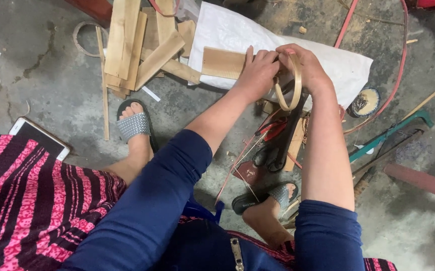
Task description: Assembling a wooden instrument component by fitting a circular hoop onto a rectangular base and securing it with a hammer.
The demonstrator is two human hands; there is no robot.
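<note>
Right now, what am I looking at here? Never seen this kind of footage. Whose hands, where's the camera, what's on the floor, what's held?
There is one picture, taken from a camera on a person's head, looking down at their own lap, arms and sandalled feet. No machine is involved.

The left hand and right hand together grip a thin pale bent wooden strip loop.

On the grey concrete floor lie a pile of light wooden slats, a white woven sack, black-handled shears, a green-framed saw and a white-edged tablet.
</note>
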